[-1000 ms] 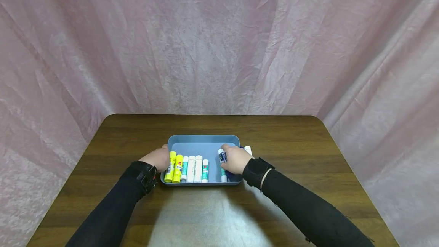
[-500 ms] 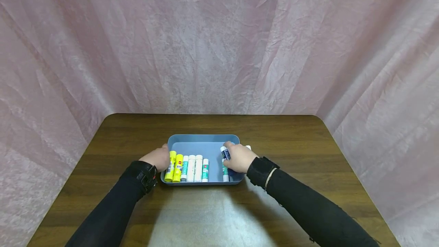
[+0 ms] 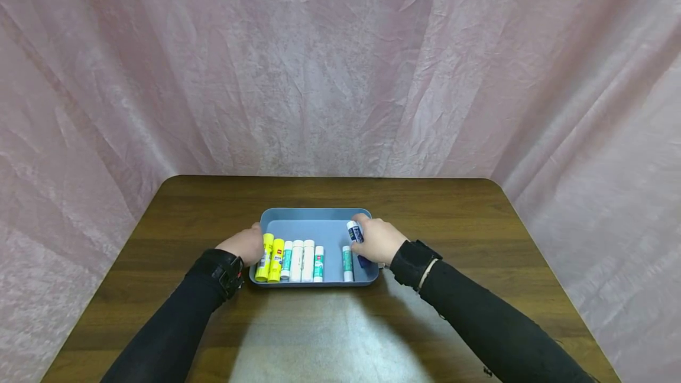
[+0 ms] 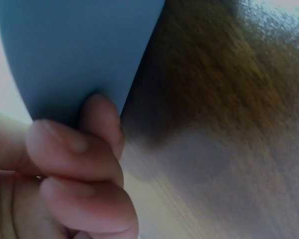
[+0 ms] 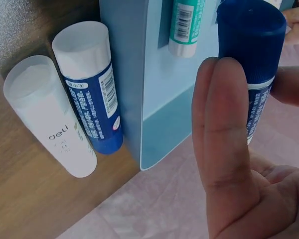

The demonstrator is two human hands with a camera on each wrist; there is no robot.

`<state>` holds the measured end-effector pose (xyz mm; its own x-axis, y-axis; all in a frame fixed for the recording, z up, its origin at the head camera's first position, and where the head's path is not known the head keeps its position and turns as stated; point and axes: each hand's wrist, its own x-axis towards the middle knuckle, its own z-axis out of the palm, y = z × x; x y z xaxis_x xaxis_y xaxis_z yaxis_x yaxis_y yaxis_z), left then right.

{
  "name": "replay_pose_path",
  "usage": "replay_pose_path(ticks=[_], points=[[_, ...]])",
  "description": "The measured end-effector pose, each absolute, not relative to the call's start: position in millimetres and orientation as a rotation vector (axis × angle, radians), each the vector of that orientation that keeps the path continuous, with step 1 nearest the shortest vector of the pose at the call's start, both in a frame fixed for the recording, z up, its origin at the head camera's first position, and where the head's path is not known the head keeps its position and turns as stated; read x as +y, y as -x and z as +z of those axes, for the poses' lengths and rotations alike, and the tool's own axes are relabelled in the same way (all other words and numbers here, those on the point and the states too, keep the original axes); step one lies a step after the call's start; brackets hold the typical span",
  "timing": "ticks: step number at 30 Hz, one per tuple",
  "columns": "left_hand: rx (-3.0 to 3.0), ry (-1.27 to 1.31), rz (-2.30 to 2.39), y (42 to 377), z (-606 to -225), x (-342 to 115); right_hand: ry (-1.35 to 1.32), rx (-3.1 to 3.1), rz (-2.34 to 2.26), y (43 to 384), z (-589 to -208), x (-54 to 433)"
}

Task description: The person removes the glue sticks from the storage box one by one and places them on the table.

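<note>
My right hand [image 3: 379, 242] pinches a dark blue glue stick [image 3: 354, 231] with a white end over the right side of the blue tray [image 3: 316, 217]. Its dark blue end faces the camera in the right wrist view, between thumb and fingers. A teal-and-white glue stick [image 3: 347, 265] lies in the tray just left of that hand. My left hand [image 3: 246, 246] grips the tray's left side; the left wrist view shows its fingers [image 4: 74, 154] curled at the tray wall. Beside the left hand, yellow glue sticks [image 3: 276, 260], white ones [image 3: 308, 262] and teal ones [image 3: 318, 265] lie in a row.
On the wooden table [image 3: 425, 205], just outside the tray's right wall, lie a blue glue stick [image 5: 94, 94] with a white cap and a white glue stick [image 5: 52, 122]. My right hand mostly hides them in the head view. A pink curtain [image 3: 330, 75] hangs behind.
My right hand has shifted right and a little away from me with the blue glue stick, uncovering the teal-and-white one in the tray. The left hand stays at the tray's side.
</note>
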<state>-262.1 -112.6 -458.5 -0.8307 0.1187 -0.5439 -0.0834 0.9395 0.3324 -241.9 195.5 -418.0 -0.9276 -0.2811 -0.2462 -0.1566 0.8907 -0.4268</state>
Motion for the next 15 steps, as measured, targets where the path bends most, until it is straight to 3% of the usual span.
replay_pose_path(ticks=[15], points=[[2.520,-0.027,0.474,259.7,-458.2,-112.5,0.341,2.783,-0.613,243.9,-418.2,208.2]])
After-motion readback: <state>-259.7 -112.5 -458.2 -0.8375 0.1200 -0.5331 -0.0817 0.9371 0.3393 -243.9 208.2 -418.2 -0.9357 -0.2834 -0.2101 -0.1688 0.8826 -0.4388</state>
